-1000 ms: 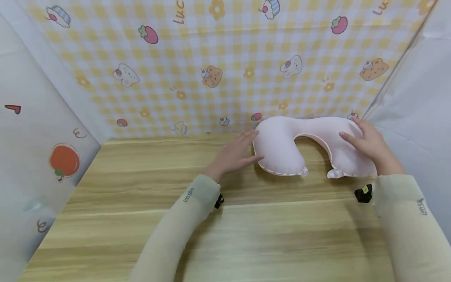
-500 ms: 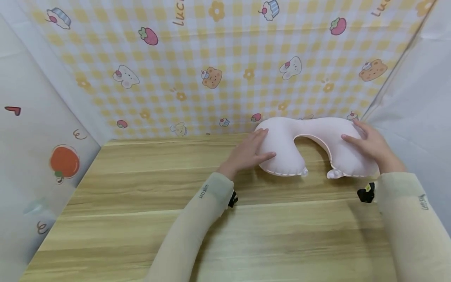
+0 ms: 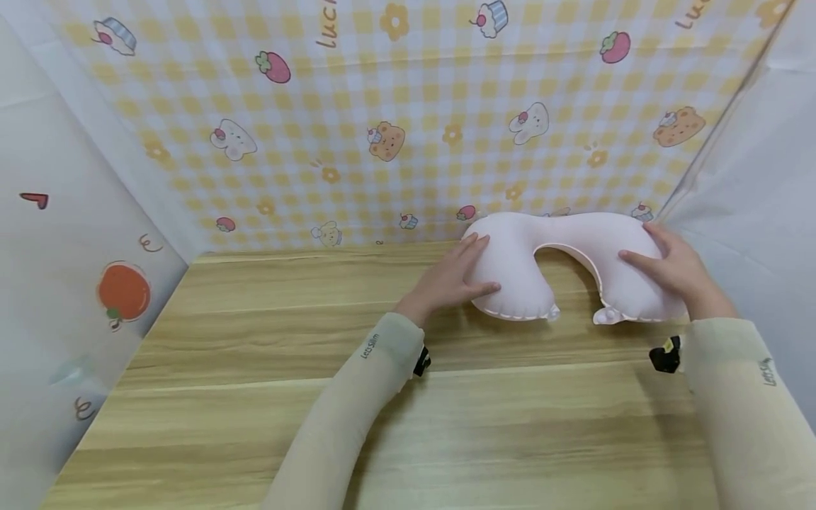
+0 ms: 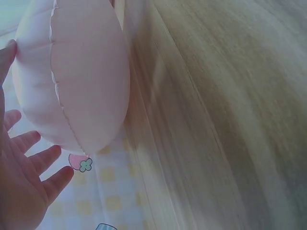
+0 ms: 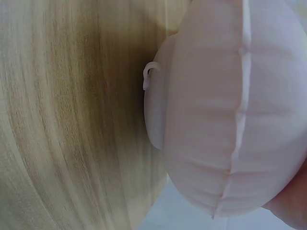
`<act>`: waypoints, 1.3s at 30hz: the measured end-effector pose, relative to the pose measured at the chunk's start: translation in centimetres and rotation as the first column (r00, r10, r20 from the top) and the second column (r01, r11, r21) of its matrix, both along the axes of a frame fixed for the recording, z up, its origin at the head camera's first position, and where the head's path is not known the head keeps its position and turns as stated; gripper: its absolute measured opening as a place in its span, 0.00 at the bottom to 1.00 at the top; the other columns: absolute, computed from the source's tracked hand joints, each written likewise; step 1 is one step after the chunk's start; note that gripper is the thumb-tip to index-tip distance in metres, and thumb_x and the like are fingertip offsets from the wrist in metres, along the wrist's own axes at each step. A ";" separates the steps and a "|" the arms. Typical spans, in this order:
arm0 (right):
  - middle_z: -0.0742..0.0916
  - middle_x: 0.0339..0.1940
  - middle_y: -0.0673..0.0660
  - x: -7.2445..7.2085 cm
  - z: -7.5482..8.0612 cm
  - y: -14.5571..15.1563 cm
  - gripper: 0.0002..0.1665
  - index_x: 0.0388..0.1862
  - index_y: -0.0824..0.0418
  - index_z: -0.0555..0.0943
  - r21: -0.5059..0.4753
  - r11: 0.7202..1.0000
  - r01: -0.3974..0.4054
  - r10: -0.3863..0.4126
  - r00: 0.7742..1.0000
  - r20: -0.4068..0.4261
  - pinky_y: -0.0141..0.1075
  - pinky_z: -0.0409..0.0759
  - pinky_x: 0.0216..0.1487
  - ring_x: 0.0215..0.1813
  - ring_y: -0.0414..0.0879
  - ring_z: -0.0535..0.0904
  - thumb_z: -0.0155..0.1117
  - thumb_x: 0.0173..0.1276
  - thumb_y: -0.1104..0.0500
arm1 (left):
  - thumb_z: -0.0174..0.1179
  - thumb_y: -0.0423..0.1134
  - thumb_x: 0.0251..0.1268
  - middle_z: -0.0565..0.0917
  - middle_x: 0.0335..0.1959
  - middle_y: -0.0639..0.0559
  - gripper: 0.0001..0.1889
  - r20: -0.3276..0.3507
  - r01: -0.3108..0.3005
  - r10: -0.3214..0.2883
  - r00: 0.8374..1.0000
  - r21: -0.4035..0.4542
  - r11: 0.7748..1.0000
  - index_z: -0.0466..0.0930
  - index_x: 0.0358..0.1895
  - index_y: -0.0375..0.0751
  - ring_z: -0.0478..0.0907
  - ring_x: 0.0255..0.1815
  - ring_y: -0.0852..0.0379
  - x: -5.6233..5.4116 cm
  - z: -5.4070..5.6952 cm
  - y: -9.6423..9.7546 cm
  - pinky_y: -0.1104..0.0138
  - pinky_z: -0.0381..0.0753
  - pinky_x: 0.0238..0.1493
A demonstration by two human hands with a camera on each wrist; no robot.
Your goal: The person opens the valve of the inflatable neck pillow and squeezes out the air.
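A pale pink inflatable neck pillow (image 3: 510,255) lies at the back right of the wooden table, its U-shaped gap facing the person. Its puckered seam shows in both wrist views. My left hand (image 3: 449,280) is at the left lobe, fingers spread, thumb and fingertips over its outer side. In the left wrist view the left hand's (image 4: 24,177) fingers are fanned out beside the pillow (image 4: 91,81). On the right lobe rests my right hand (image 3: 678,265), thumb on top and fingers along the outer edge. Only a bit of the right hand (image 5: 290,203) shows in the right wrist view.
Behind the pillow rises a yellow checked cloth (image 3: 287,142) with cartoon prints. White sheets hang at the left (image 3: 57,283) and right, the right one close to the right hand. The wooden table (image 3: 268,340) stretches to the left and front.
My left hand has moved right, from the pillow's left edge onto its left lobe. The right hand has shifted slightly, and the pillow stays nearly in place.
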State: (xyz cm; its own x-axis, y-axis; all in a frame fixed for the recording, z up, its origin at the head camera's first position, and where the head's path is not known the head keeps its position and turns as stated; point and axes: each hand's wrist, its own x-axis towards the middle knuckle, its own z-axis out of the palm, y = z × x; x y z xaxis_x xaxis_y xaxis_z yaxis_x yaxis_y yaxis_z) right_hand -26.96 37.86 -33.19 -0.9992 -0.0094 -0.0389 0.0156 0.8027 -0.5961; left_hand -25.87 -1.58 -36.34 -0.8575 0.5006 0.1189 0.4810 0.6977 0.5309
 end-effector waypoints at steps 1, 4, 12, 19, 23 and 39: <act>0.45 0.79 0.76 0.0 0.0 0.0 0.57 0.82 0.58 0.40 -0.004 1.000 0.002 -0.002 1.000 -0.001 0.73 0.43 0.72 0.77 0.79 0.41 0.56 0.70 0.35 | 0.58 0.66 0.65 0.47 0.83 0.53 0.48 -0.004 0.002 -0.002 1.000 0.000 1.000 0.45 0.81 0.56 0.48 0.83 0.52 0.0 0.0 0.0 0.50 0.60 0.78; 0.45 0.79 0.76 0.1 -0.2 -0.1 0.57 0.82 0.56 0.39 -0.013 1.000 0.005 -0.005 1.000 -0.005 0.74 0.44 0.71 0.76 0.80 0.41 0.57 0.70 0.34 | 0.58 0.66 0.65 0.47 0.83 0.52 0.48 -0.006 0.006 -0.006 1.000 -0.003 1.000 0.45 0.81 0.55 0.48 0.83 0.52 0.2 0.0 -0.2 0.50 0.60 0.78; 0.48 0.79 0.77 0.0 -0.6 -1.0 0.57 0.82 0.59 0.42 0.003 1.000 -0.016 0.017 0.999 -0.049 0.74 0.45 0.71 0.76 0.80 0.43 0.58 0.70 0.36 | 0.58 0.66 0.65 0.45 0.83 0.53 0.47 0.003 -0.007 0.007 1.000 -0.008 1.000 0.45 0.81 0.54 0.48 0.83 0.51 0.6 -0.3 -0.9 0.50 0.61 0.77; 0.49 0.80 0.75 0.0 -0.7 -1.9 0.56 0.82 0.59 0.42 0.006 1.000 -0.031 0.031 0.995 -0.097 0.72 0.43 0.73 0.78 0.78 0.42 0.60 0.70 0.38 | 0.58 0.65 0.65 0.45 0.83 0.52 0.47 -0.016 -0.010 0.010 1.000 0.003 1.000 0.47 0.81 0.54 0.49 0.83 0.49 0.8 -0.3 -1.8 0.51 0.60 0.78; 0.49 0.80 0.73 0.0 -1.0 -2.3 0.56 0.81 0.63 0.44 0.000 0.999 -0.042 0.042 0.991 -0.129 0.70 0.41 0.75 0.79 0.76 0.41 0.61 0.69 0.39 | 0.59 0.64 0.65 0.45 0.83 0.52 0.47 -0.010 -0.015 0.015 1.000 0.020 1.000 0.47 0.81 0.54 0.48 0.83 0.50 1.3 -0.4 -2.3 0.51 0.59 0.78; 0.54 0.78 0.76 0.9 -1.2 -4.4 0.56 0.81 0.62 0.49 0.029 0.998 -0.048 0.052 0.988 -0.146 0.72 0.48 0.71 0.76 0.78 0.48 0.64 0.68 0.39 | 0.61 0.63 0.64 0.47 0.83 0.51 0.47 -0.027 -0.053 0.054 0.998 0.052 0.997 0.49 0.81 0.54 0.51 0.82 0.48 3.5 -1.0 -4.3 0.49 0.61 0.77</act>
State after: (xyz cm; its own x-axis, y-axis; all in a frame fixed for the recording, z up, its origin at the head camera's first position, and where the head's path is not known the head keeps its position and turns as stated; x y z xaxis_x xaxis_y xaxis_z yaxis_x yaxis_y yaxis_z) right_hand -26.11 33.50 -34.37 -0.9924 -0.0601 0.1070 -0.1107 0.8149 -0.5689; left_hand -22.40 -5.89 -37.33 -0.8787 0.4467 0.1684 0.4593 0.6949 0.5533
